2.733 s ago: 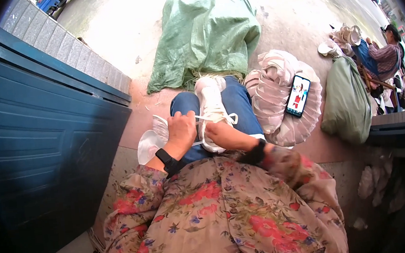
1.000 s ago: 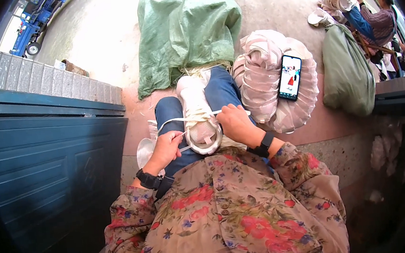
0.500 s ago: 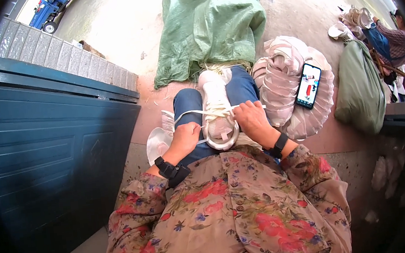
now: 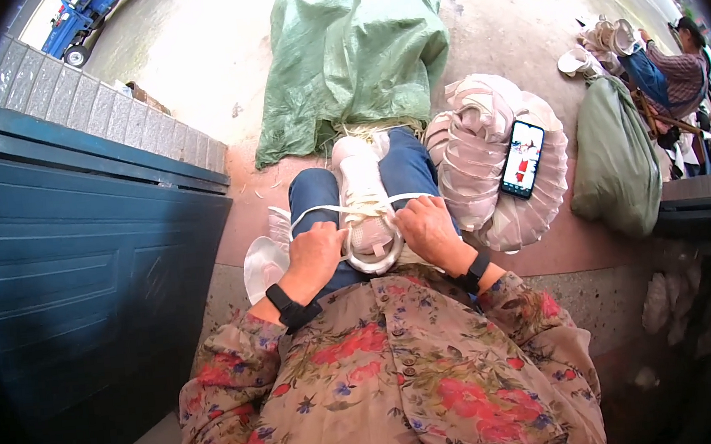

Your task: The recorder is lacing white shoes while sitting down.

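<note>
A pale pinkish-white sneaker (image 4: pixel 362 179) rests between my jeans-clad knees, toe pointing away and its opening toward me. Cream shoelace (image 4: pixel 361 208) crosses its upper part, with strands running out to both sides. At the opening's left edge, my left hand (image 4: pixel 316 255) is closed in a pinch on the lace, which loops out over my left thigh and back under the hand. My right hand (image 4: pixel 431 231) is closed on the other strand beside the right edge, with lace showing above its fingers. The exact pinch points are partly hidden by my fingers.
Stacked pale shoe uppers (image 4: pixel 485 156) lie at my right, a smartphone (image 4: pixel 523 159) on top. More pale pieces (image 4: pixel 265 268) sit by my left thigh. Ahead is a green woven sack (image 4: pixel 349 53); a blue panelled door (image 4: pixel 81 271) stands left. Another sack (image 4: pixel 616 157) and a seated person (image 4: pixel 681 75) are right.
My left hand has moved up beside the shoe opening, and my right hand has come slightly lower and closer to its edge. The whole view has shifted a little.
</note>
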Tool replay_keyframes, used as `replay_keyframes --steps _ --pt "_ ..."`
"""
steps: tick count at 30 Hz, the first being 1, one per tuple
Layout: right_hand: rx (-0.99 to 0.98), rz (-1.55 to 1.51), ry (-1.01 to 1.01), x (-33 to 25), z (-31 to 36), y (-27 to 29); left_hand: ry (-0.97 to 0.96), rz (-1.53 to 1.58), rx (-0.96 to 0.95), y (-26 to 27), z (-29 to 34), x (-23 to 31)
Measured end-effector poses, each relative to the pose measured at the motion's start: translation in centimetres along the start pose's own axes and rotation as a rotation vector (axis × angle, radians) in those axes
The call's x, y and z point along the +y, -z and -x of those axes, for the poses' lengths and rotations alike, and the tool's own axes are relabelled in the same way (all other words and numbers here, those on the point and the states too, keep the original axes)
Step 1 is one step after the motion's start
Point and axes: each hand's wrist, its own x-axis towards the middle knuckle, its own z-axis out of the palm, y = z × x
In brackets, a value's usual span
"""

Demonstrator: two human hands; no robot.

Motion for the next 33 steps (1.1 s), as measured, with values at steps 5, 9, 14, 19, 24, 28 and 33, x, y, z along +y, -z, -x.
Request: replay_keyframes --steps 5,9,14,19,24,28,33 --pt "0.02 -0.011 0.014 -1.1 -0.2 -0.9 -0.025 0.0 0.025 -0.7 1.0 0.8" --pt "-0.1 0.034 0.084 -2.2 -0.7 0.0 -0.057 -0.007 0.093 -1.3 1.0 1.4" --pt "-0.194 0.199 0.192 -2.9 -1.6 0.4 -0.297 -0.272 -0.053 -0.5 0.1 1.6" --pt "-0.426 0.333 0.232 -3.1 -2.7 1.6 -0.3 -0.351 -0.095 0.1 -0.5 2.2" --pt "-0.108 0.16 0.314 -1.4 -1.3 1.0 -0.542 -0.26 0.14 0.5 -0.7 2.2" --pt "0.221 -0.401 0.062 -2.8 -2.6 1.8 -0.2 0.514 0.135 2.8 -2.4 4.0" --pt "0.427 -0.635 -0.288 -1.1 -4.1 1.6 0.074 0.71 -0.098 2.8 -5.4 3.2"
